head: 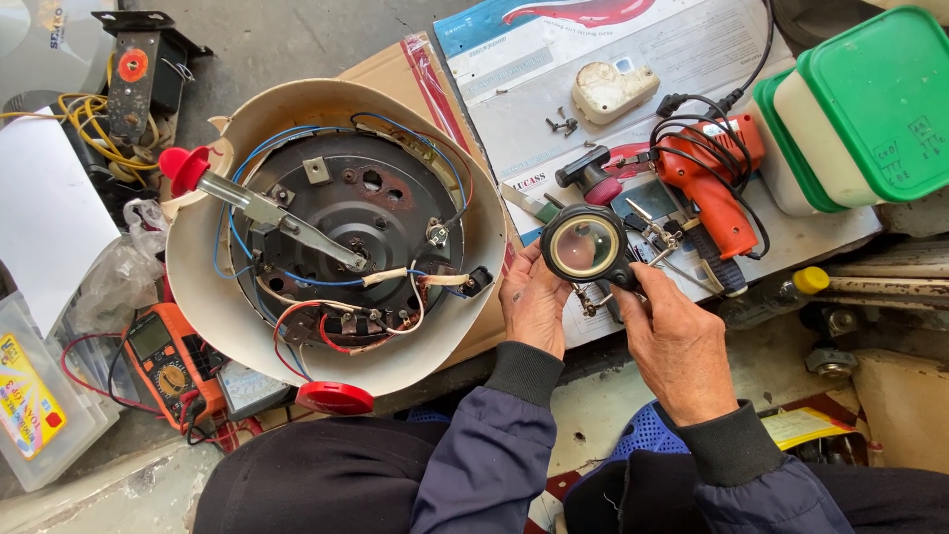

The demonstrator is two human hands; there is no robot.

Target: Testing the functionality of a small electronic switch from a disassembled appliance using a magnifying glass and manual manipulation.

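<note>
Two hands meet at the middle: beside the upturned cream round metal cooker shell (336, 237), its wiring exposed, the left hand (534, 302) and right hand (672, 341) curl closed around a black-rimmed round glass magnifier (584, 244). Rightward stand stacked green-lidded white plastic tubs (870, 109), contents hidden.

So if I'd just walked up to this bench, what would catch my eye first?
Probably the big cream-coloured appliance lying upturned at centre left, its dark base plate and red, blue and white wires exposed. Just right of it, the left hand and right hand hold a round black-rimmed magnifying glass. Behind that lies an orange power tool, with green-lidded tubs at the top right corner.
</note>
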